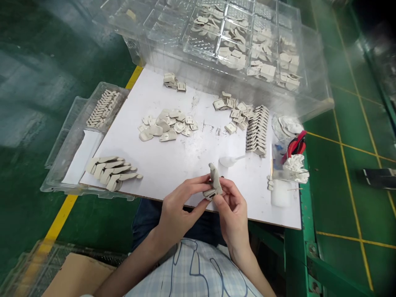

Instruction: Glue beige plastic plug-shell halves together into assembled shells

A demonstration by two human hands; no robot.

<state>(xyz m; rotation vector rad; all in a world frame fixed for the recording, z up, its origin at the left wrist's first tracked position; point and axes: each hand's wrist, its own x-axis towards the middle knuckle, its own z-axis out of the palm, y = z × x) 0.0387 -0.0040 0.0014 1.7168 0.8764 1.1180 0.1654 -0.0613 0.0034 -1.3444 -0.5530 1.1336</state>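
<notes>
Both of my hands meet over the near edge of a white board (185, 156). Between them is a beige plastic part (213, 181), held upright. My left hand (177, 208) pinches it from the left with thumb and fingers. My right hand (230, 210) grips its lower end from the right. Both hands are closed on the part. On the board lie a loose heap of similar beige parts (167, 126), a fanned row of longer parts (111, 171) at the near left, and a neat stack of parts (258, 130) at the right.
A clear compartment tray (247, 41) full of parts stands at the back. A clear tray (102, 108) with a row of parts sits at the left. Red-handled cutters (295, 146), a white spoon (230, 160) and a white cup (280, 192) are at the right. Green floor surrounds the table.
</notes>
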